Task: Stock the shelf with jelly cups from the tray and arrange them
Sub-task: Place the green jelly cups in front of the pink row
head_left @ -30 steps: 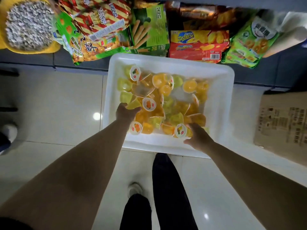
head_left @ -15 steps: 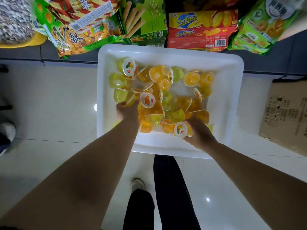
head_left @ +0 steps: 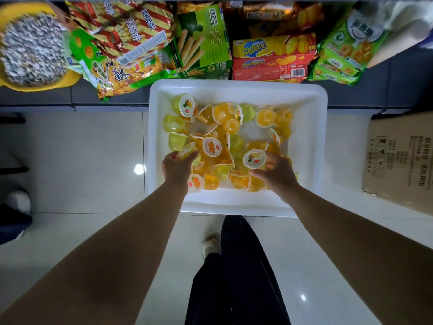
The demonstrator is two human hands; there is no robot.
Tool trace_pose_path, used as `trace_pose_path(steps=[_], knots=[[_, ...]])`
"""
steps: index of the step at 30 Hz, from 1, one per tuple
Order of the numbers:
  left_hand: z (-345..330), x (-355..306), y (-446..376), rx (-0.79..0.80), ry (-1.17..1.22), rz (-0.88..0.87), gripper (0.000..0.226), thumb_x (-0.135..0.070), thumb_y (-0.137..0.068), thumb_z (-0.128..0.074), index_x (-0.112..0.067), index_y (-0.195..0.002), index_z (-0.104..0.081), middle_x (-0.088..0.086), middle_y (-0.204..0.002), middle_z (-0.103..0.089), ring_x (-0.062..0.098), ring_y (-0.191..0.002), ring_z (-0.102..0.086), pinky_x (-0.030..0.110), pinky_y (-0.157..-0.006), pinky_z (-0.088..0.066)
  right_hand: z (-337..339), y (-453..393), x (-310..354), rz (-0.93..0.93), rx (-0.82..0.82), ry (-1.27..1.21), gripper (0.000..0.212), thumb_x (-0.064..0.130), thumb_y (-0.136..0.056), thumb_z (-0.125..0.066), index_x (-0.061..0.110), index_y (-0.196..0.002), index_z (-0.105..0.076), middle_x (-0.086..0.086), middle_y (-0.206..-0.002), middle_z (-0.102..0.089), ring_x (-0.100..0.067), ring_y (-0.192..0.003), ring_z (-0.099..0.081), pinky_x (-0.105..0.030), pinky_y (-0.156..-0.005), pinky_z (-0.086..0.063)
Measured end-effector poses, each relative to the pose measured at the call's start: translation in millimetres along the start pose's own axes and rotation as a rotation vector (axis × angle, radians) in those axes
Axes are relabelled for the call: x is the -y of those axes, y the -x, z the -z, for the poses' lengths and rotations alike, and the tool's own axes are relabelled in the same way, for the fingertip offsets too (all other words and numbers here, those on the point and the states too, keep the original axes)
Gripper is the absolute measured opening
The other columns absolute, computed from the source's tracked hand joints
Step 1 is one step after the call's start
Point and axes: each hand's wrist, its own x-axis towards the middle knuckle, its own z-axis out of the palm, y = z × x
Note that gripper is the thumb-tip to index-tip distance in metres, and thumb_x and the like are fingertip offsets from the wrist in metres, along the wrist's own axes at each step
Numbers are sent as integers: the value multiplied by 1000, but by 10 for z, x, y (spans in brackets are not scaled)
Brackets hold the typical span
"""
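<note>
white tiled floor [head_left: 70, 160] | tray [head_left: 311, 137] of jelly cups [head_left: 225, 118] | i see left hand [head_left: 174, 166] pinching a cup [head_left: 186, 150] | right hand [head_left: 276, 172] gripping another cup [head_left: 254, 158]

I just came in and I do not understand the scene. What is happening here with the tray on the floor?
A person stands over a white plastic tray on the pale tiled floor and reaches into a heap of small orange and yellow jelly cups with both bare hands. The right hand holds a cup with a round printed lid; the left hand grips a yellow one at the heap's edge. The shelf behind holds snack packets, but no jelly cups show there yet.
</note>
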Motion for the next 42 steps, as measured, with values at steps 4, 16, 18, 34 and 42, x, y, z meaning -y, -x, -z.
trace_pose_path(steps=[4,16,18,34,42], knots=[[163,-119,262,172,97,-50,51,-20,-68,-82,-9,-115,-63,9,-107,-68,27,-99,-63,37,-85,-52,85,294,241,24,-66,-203,43,10,-71,-80,14,-111,-64,-2,-100,-69,-17,-98,-64,-34,-83,-55],[819,-965,2205,419,101,-475,54,1,-68,-78,-9,-118,-60,7,-109,-66,20,-96,-60,24,-71,-46,900,2001,1400,306,-200,-519,37,-3,-72,-76,15,-103,-68,3,-95,-68,-10,-90,-63,-19,-70,-49],[940,-1205,2594,419,87,-564,55,-1,-68,-79,-11,-118,-60,6,-110,-64,20,-98,-59,22,-67,-45,1112,2299,1654,388,-232,-537,36,-3,-72,-76,16,-101,-67,2,-97,-68,-11,-93,-62,-19,-72,-49],[1635,-3484,5411,491,296,-1281,39,7,-72,-73,-16,-103,-63,-9,-87,-65,3,-79,-59,5,-63,-47,3193,4179,3979,992,-449,-598,34,-1,-74,-76,20,-99,-66,19,-89,-67,13,-78,-62,-4,-65,-46],[1456,-4730,5741,260,418,-1329,38,-5,-72,-77,-20,-103,-62,-5,-94,-65,8,-85,-59,8,-65,-42,4006,3773,4951,1068,-439,-463,34,5,-74,-78,22,-101,-68,10,-97,-71,-5,-95,-65,-18,-82,-49]])
